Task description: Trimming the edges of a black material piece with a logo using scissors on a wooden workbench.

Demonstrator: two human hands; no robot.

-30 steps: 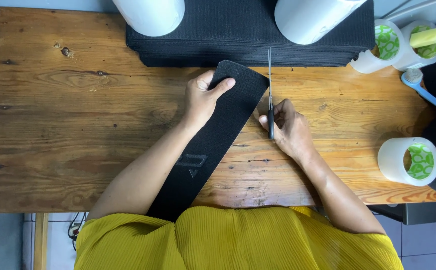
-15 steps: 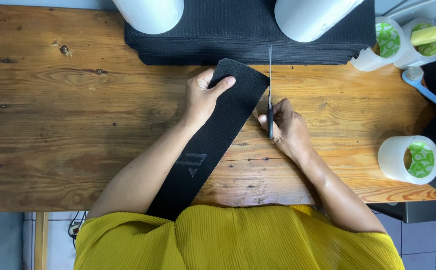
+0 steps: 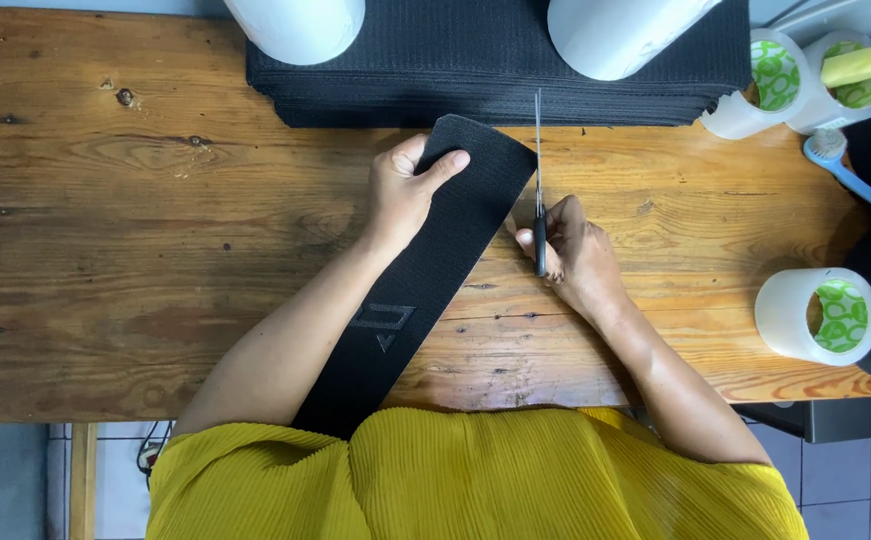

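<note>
Counter (image 3: pixel 105 260): worn wooden planks, bare to the left of the fingers

Left hand (image 3: pixel 405 190): fingers curled over the rounded far end of a long black strap (image 3: pixel 425 280), thumb on top, pinning it flat; the strap runs diagonally from under these fingers down toward the yellow-clad body

Right hand (image 3: pixel 575 255): fingers closed around a slim black-handled tool with a thin metal blade (image 3: pixel 538 170), blade pointing away, touching or just beside the strap's right edge near its rounded end; which of the two cannot be told

Beyond the fingers: stack of black mats (image 3: pixel 495 60), two white rolls on it

Right of the fingers: three tape rolls with green cores (image 3: pixel 820 315), a blue brush (image 3: pixel 845 170)

Progress, judged: trimming appears to be at the strap's tip only; the long edges below the fingers look untouched
</note>
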